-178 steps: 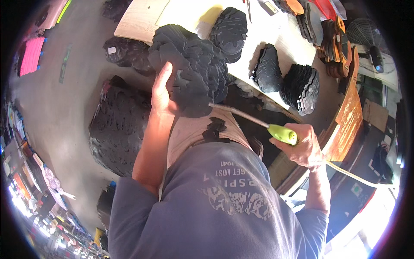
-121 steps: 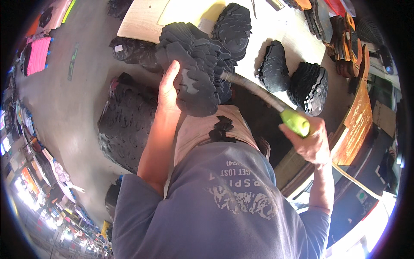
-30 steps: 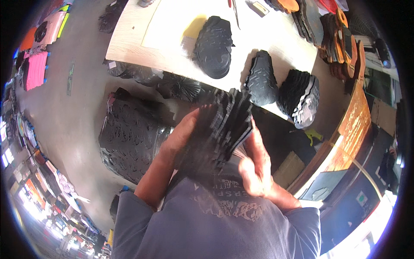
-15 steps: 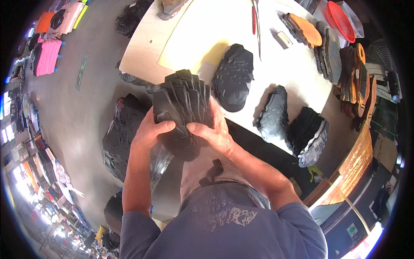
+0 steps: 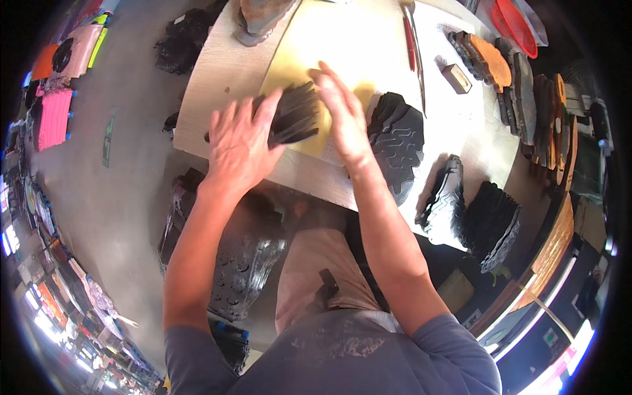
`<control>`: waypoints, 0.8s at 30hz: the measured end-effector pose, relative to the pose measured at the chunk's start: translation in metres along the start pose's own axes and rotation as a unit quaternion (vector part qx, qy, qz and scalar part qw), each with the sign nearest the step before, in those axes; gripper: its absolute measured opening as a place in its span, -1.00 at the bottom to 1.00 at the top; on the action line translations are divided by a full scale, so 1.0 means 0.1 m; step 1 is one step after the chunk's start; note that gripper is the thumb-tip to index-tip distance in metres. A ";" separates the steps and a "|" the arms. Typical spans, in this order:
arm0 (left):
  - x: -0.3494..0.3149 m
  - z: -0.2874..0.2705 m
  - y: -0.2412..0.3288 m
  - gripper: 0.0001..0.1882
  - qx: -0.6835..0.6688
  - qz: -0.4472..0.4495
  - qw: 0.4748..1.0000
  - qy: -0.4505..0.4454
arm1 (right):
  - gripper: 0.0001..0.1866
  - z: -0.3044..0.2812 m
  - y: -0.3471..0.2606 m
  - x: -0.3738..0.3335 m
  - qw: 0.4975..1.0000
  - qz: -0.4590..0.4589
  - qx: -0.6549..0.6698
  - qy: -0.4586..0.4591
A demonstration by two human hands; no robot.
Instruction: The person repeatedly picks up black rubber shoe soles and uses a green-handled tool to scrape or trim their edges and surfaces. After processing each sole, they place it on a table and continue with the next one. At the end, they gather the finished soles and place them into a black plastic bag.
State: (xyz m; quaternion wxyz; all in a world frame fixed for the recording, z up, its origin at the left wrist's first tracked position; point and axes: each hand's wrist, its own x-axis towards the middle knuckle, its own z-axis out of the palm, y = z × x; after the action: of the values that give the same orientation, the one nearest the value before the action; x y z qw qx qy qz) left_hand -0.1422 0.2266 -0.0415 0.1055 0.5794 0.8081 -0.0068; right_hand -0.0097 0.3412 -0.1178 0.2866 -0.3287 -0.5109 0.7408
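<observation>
A stack of black shoe soles stands on the table's near left part, its thin layers showing edge-on. My left hand is over the stack's left part, fingers spread across the far side and thumb on the near side. At the stack's right end is my right hand, open, with its fingers straight and apart from the soles. Right of that hand lies another pile of black soles with a wavy tread. Two more black bundles, one shiny and one rough-edged, rest near the right edge.
A yellow sheet covers part of the wooden table. Farther right lie a long pointed metal tool, a small block and orange and grey sole stacks. Plastic-wrapped black bundles sit below the table's near edge.
The stack has gone from above my lap, between both hands, forward onto the table and been turned. My right hand has let go of it. The view has shifted slightly.
</observation>
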 end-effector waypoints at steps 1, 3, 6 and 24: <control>0.05 0.06 -0.01 0.11 -0.011 0.013 0.999 0.032 | -0.22 0.06 0.07 0.08 0.998 0.002 -0.051 -0.027; 0.12 0.13 -0.06 0.12 -0.033 0.001 0.999 0.025 | -0.36 0.23 0.21 0.26 0.985 -0.032 -0.158 0.065; 0.07 0.11 -0.19 0.20 -0.067 0.018 0.997 0.018 | -0.53 0.29 0.32 0.30 0.990 -0.002 -0.076 0.117; -0.08 0.26 -0.18 0.31 -0.124 0.025 0.988 0.083 | -0.38 0.27 0.23 0.15 0.979 -0.058 -0.193 -0.004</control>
State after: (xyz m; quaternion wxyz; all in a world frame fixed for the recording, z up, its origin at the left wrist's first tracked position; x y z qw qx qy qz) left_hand -0.1522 0.2100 -0.0671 0.1092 0.5802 0.7940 0.1447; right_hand -0.0422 0.3299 -0.1354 0.2584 -0.3449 -0.6638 0.6112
